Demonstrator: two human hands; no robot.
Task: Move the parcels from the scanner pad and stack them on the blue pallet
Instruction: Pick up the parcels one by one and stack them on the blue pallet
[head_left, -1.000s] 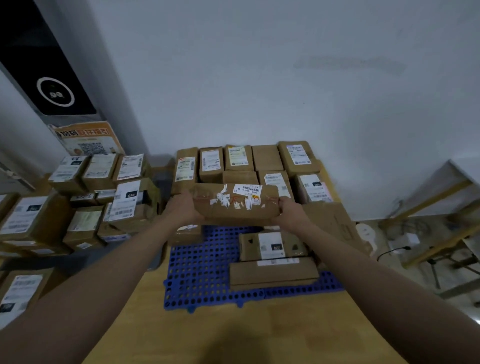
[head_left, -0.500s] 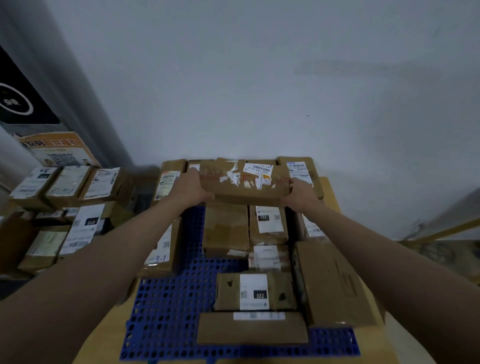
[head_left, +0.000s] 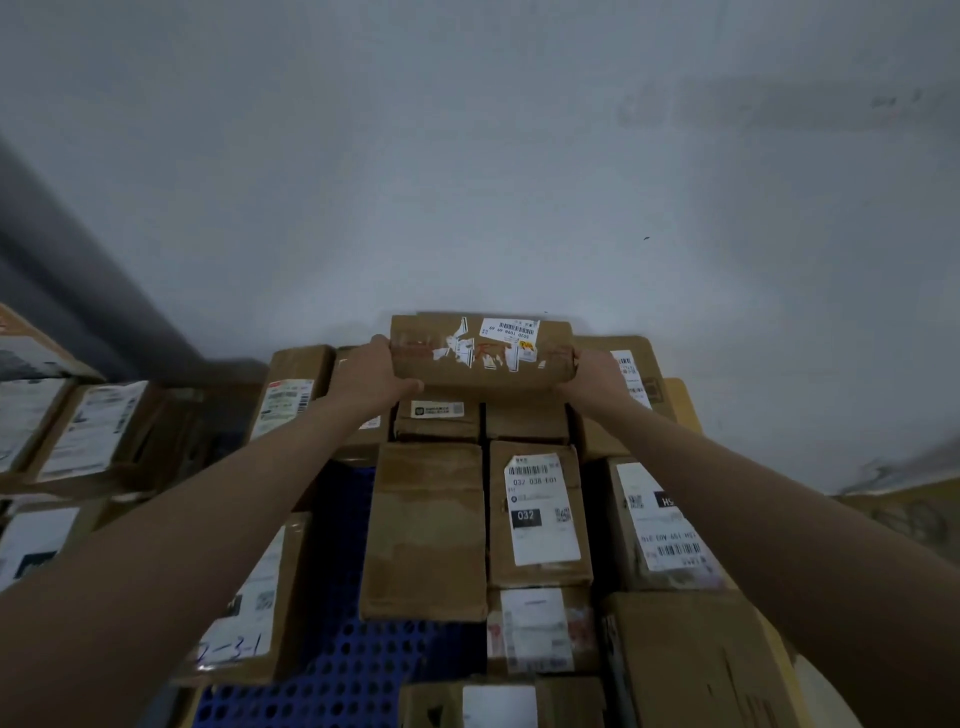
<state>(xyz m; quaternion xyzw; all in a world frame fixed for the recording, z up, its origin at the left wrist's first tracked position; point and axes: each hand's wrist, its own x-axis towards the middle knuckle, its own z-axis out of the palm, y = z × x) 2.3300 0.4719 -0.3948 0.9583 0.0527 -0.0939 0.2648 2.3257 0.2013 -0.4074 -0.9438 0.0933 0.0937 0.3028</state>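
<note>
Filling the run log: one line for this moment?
parcel | left hand, right hand grip ends | above back-row parcels | blue pallet

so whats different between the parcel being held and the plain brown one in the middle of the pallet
The held parcel is gripped at its ends by the left hand and right hand, up at the back row by the wall; the plain parcel lies flat, untouched, nearer the camera. The held parcel carries a barcode label and torn white tape scraps; the plain parcel's top shows no label. The held parcel runs crosswise; the plain parcel points away from the camera. Both are brown cardboard.
</note>
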